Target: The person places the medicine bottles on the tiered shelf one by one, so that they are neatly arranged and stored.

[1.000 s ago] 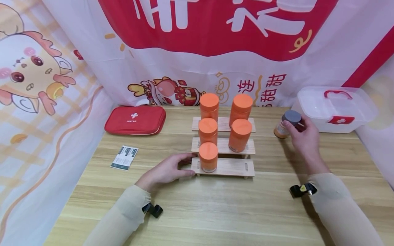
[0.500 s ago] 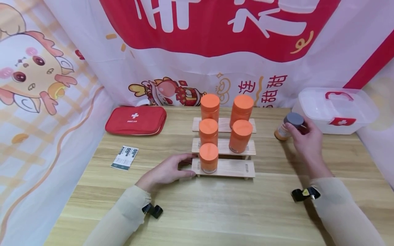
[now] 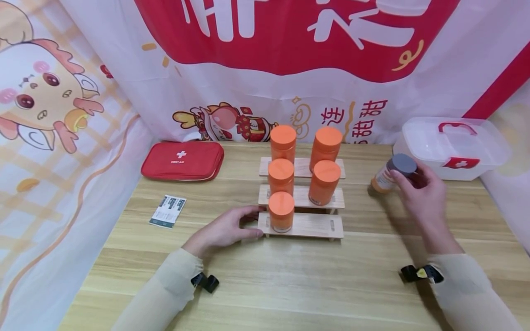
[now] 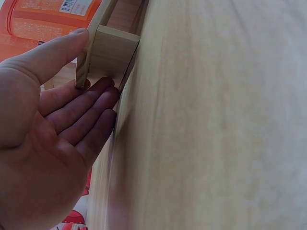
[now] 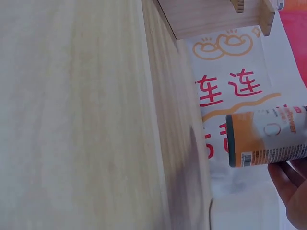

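In the head view, my left hand (image 3: 229, 226) grips the left end of the lowest step of a three-tier wooden stand (image 3: 310, 224). Its thumb and index finger reach round that end; the left wrist view shows the other fingers beside the stand's leg (image 4: 111, 53). Several orange-capped jars stand on the tiers: two at the back, two in the middle, and one orange jar (image 3: 281, 212) at the front left. To the right, my right hand (image 3: 426, 195) grips a grey-capped pill bottle (image 3: 386, 178) near its cap. In the right wrist view the pill bottle (image 5: 266, 136) hangs tilted above the table.
A clear first-aid box (image 3: 426, 166) with a red handle stands at the back right. At the back left lies a red first-aid pouch (image 3: 182, 161), with a small printed packet (image 3: 167, 211) in front of it. A printed cloth (image 3: 331, 87) hangs behind the table (image 3: 298, 285).
My right hand has drawn the grey-capped pill bottle slightly rightward and toward me, tilting it more. The left hand and the stand have stayed put.
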`<move>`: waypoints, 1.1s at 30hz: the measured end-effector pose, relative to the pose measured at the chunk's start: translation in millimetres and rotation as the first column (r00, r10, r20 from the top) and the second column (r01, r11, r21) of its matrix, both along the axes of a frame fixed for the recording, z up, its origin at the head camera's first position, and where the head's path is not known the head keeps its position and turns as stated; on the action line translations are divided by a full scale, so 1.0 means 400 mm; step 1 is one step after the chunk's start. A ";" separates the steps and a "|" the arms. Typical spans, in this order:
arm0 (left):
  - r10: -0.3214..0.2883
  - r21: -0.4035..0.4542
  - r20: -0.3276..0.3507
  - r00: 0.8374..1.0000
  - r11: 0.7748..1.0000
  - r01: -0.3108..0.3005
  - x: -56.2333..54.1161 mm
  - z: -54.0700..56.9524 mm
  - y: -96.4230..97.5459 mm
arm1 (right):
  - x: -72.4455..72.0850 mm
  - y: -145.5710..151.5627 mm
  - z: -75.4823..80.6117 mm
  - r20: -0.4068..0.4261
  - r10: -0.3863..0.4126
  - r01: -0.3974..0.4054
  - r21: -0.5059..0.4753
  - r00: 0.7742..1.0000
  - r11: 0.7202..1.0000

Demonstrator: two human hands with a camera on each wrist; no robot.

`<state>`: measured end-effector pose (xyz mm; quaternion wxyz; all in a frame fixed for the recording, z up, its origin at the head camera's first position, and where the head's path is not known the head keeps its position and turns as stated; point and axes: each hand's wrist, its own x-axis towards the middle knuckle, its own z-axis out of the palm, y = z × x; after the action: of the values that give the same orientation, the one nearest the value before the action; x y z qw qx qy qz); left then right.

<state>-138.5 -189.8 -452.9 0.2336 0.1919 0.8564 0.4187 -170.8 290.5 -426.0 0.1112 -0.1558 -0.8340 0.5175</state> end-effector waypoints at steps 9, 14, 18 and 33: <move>-0.003 0.003 0.002 1.000 1.000 0.003 0.000 0.000 0.001 | 0.056 -0.005 0.021 -0.055 0.018 -0.015 0.064 0.998 0.998; 0.003 -0.004 0.004 1.000 1.000 -0.003 0.001 0.001 0.001 | 0.084 -0.021 0.030 -0.150 0.018 -0.008 0.069 0.989 0.998; 0.001 -0.007 -0.003 1.000 1.000 -0.001 0.001 0.004 0.001 | 0.103 -0.038 0.035 -0.244 0.032 -0.016 0.066 0.969 0.998; -0.011 -0.004 -0.002 1.000 1.000 0.011 0.000 0.010 0.002 | 0.158 -0.104 0.058 -0.433 0.135 -0.122 0.056 0.892 0.991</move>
<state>-138.6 -189.0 -448.9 0.2355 0.1963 0.8563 0.4156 -107.5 248.9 -402.8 0.2623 0.0207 -0.8035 0.5340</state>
